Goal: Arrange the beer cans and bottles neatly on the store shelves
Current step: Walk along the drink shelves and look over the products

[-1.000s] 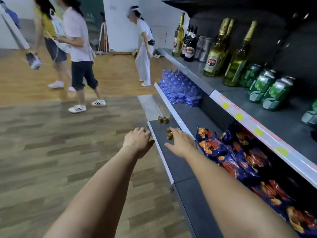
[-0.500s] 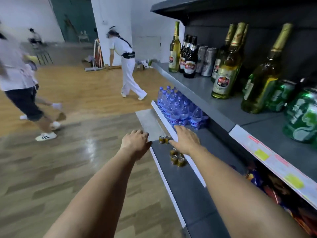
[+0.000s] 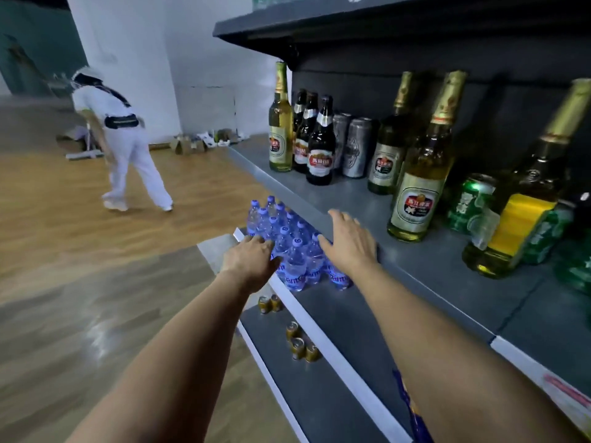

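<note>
Both hands out front, holding nothing. Right hand [image 3: 350, 243] flat, fingers spread wide, over the front edge of the grey shelf [image 3: 361, 199]. Left hand [image 3: 251, 262] fingers loosely curled, above the water bottles [image 3: 287, 244]. Beer bottles [image 3: 419, 174] and silver cans [image 3: 358, 148] upright on that shelf; green cans [image 3: 470, 203] just right.

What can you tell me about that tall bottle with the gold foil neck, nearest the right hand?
The beer bottle is clear glass holding pale yellow liquid, with gold foil on its neck and a cream oval label with a red emblem. It stands upright near the front of the grey shelf, capped. Nothing grips it; the right hand is beside it, apart.
</note>
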A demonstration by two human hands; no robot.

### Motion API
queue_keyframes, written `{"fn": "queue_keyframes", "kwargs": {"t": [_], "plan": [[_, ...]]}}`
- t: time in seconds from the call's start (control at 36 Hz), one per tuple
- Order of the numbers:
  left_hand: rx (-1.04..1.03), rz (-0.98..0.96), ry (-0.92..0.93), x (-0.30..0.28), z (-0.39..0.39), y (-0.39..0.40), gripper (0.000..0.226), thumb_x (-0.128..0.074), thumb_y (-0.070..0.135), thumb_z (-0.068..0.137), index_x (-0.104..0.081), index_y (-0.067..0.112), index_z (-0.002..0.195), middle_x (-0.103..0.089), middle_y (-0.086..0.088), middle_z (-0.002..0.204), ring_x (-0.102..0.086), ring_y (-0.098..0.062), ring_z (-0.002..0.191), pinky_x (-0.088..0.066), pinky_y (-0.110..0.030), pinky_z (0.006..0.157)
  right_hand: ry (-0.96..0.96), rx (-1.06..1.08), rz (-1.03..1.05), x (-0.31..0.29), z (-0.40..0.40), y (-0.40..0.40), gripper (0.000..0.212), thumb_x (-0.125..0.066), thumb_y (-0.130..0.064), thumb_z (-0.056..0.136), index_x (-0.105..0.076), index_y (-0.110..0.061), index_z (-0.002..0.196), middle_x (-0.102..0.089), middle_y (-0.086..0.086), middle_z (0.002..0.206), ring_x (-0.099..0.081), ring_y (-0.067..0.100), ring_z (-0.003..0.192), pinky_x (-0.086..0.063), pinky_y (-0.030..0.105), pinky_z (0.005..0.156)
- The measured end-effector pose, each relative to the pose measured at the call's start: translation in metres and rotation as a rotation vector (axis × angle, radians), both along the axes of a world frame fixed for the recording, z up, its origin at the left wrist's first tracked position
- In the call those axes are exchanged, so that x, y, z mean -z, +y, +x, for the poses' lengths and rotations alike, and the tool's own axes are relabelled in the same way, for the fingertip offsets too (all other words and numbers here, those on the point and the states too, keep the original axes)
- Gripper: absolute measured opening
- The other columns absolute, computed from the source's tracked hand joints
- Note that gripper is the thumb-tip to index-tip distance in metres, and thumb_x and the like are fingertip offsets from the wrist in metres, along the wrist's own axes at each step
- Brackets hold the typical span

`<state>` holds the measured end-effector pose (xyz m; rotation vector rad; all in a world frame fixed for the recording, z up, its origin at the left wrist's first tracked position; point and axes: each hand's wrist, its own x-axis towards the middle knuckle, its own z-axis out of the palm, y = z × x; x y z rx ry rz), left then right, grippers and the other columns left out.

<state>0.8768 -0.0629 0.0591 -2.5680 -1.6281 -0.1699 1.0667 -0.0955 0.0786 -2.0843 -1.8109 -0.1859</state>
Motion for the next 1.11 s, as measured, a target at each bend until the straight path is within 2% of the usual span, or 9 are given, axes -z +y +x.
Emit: {"fn": "queue_keyframes", "kwargs": {"t": [0.25,0.42,0.58,0.81,0.92,1.03,1.11], "plan": [[0.157,0.048,0.037,-0.024,-0.019,0.128,0.045,-0.033,0.047,0.099,-0.045,0.02,0.133,-0.047,-0.004,0.135,-0.039,-0.023,0.128,-0.041,-0.036,0.093,0.04,0.232,0.055,-0.033,-0.019,0.102,0.061,-0.051,-0.046,0.095,-0.032,-0.015,0.143,-0.048,0.008,0.139,-0.045,0.027,0.126,-0.04,0.041,0.099],[0.249,0.103,-0.016,-0.044,-0.017,0.203,0.043,-0.034,0.046,0.099,-0.048,0.019,0.13,-0.05,-0.004,0.131,-0.043,-0.023,0.125,-0.042,-0.034,0.093,0.125,0.34,0.05,-0.047,-0.021,0.159,0.072,-0.056,-0.053,0.09,-0.027,-0.016,0.145,-0.045,0.009,0.141,-0.044,0.029,0.127,-0.042,0.043,0.097],[0.344,0.121,-0.03,-0.048,0.011,0.245,0.042,-0.034,0.047,0.099,-0.05,0.02,0.127,-0.052,-0.004,0.126,-0.045,-0.023,0.122,-0.041,-0.036,0.092,0.196,0.41,0.094,-0.053,-0.01,0.2,0.089,-0.064,-0.055,0.084,-0.016,-0.017,0.149,-0.044,0.01,0.143,-0.045,0.031,0.127,-0.045,0.04,0.088],[0.394,0.139,-0.037,-0.053,0.053,0.287,0.04,-0.035,0.045,0.099,-0.049,0.019,0.127,-0.05,-0.005,0.126,-0.042,-0.023,0.124,-0.039,-0.034,0.095,0.303,0.505,0.186,-0.061,0.014,0.248,0.107,-0.068,-0.055,0.081,0.004,-0.021,0.154,-0.044,0.01,0.146,-0.053,0.032,0.12,-0.039,0.032,0.07],[0.44,0.163,-0.027,-0.055,0.076,0.297,0.041,-0.037,0.045,0.099,-0.048,0.018,0.128,-0.05,-0.005,0.126,-0.044,-0.023,0.122,-0.039,-0.035,0.095,0.38,0.528,0.217,-0.06,0.021,0.266,0.115,-0.072,-0.058,0.076,0.005,-0.02,0.153,-0.047,0.01,0.143,-0.054,0.031,0.12,-0.042,0.033,0.073],[0.472,0.151,-0.033,-0.052,0.092,0.307,0.044,-0.038,0.045,0.098,-0.045,0.017,0.132,-0.05,-0.005,0.13,-0.044,-0.025,0.123,-0.039,-0.037,0.094,0.447,0.53,0.224,-0.058,0.023,0.278,0.117,-0.076,-0.054,0.073,0.002,-0.02,0.153,-0.042,0.009,0.147,-0.05,0.032,0.125,-0.045,0.038,0.086],[0.481,0.14,-0.031,-0.048,0.098,0.313,0.044,-0.038,0.045,0.098,-0.046,0.017,0.13,-0.051,-0.006,0.129,-0.045,-0.025,0.122,-0.039,-0.037,0.093,0.453,0.537,0.255,-0.056,0.023,0.283,0.114,-0.077,-0.052,0.073,-0.002,-0.02,0.152,-0.043,0.009,0.146,-0.053,0.033,0.123,-0.046,0.038,0.085]]}}
